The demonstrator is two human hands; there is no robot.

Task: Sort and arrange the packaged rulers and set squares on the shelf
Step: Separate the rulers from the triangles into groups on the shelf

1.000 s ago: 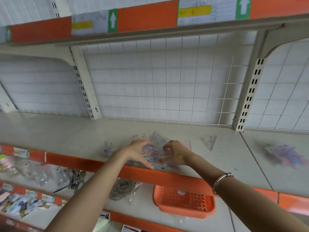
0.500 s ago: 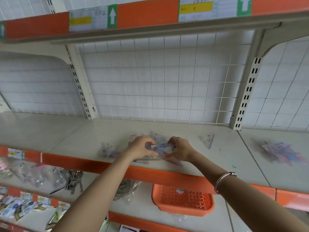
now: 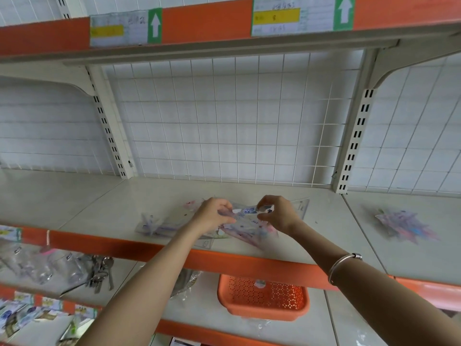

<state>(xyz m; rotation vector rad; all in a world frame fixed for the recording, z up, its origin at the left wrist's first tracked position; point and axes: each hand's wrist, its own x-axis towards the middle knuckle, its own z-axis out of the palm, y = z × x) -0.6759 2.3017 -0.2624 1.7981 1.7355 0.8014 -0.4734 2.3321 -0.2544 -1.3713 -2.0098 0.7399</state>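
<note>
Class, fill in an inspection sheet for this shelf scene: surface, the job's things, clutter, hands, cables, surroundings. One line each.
Surface: pale shelf, orange front edge.
Job's things: clear ruler packet held above a loose packet pile; set square behind the right hand; blurred pile in the right bay.
Clutter: orange basket on the shelf below.
Hands: left hand and right hand each pinch the ruler packet.
Cables: nothing seen.
Surroundings: wire grid back panel; price labels above.

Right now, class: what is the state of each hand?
Left hand: fingers curled, gripping one end of the clear packet.
Right hand: pinching the same packet's other end.
</note>
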